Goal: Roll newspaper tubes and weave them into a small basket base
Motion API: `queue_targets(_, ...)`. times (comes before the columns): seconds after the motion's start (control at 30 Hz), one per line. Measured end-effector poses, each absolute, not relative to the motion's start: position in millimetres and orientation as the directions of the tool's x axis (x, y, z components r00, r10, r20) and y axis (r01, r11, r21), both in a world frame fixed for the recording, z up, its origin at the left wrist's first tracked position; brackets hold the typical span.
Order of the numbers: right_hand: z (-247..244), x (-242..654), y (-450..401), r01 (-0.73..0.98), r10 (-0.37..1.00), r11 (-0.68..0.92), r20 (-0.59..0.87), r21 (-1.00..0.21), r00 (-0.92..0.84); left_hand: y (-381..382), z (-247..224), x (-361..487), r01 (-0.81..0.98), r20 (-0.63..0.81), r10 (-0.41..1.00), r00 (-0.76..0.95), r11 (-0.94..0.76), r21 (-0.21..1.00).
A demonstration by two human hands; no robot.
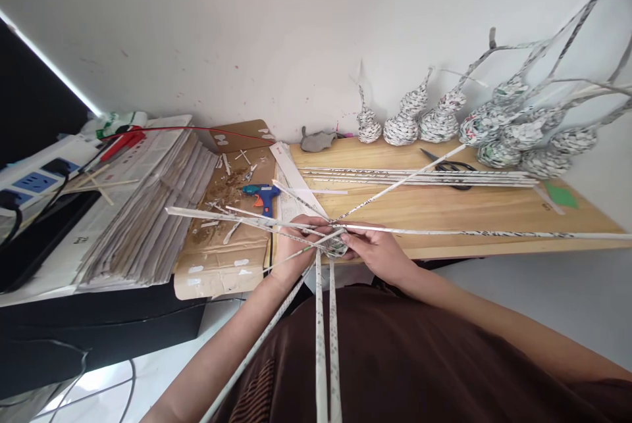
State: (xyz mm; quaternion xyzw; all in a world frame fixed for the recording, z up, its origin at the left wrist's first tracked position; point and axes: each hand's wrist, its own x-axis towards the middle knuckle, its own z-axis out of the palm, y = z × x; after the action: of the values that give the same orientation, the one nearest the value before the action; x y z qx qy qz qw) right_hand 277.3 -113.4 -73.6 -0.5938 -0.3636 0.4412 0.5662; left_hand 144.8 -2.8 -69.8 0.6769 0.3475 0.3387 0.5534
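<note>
A small woven piece of rolled newspaper strips (336, 245) is held between my two hands at the table's front edge. Long paper strips (320, 331) fan out from it to the left, to the right and down over my lap. My left hand (297, 239) is closed around its left side, the fingers partly hidden by strips. Gripping the right side, my right hand (372, 248) presses its thumb on the weave, its other fingers behind. One long strip (444, 232) runs from the piece across to the right.
Several woven paper gourds (401, 128) line the wall. Loose paper rolls (375, 176) lie over black scissors (457, 166) on the wooden table (419, 212). A blue glue gun (266, 196) rests on cardboard (222, 278). Stacked newspapers (162, 212) and a power strip (37, 179) are at left.
</note>
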Motion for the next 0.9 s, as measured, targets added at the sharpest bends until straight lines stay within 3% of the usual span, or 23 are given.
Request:
queue_targets(0.37, -62.2, 276.4, -112.8, -0.122, 0.92, -0.109, -0.146, -0.987, 0.363, 1.1, -76.3, 143.4, 0.097, 0.072, 0.785, 0.615, -0.165, 0.982)
queue_targets(0.57, -63.8, 271.2, -110.3, -0.188, 0.902, -0.082, -0.153, -0.979, 0.403, -1.5, -73.5, 145.8, 0.089, 0.156, 0.797, 0.584, -0.254, 0.963)
queue_targets(0.9, -66.4, 264.9, -103.7, -0.127, 0.867, -0.022, -0.082, -0.992, 0.491, -5.1, -66.3, 145.1, 0.137, 0.202, 0.801, 0.563, -0.332, 0.934)
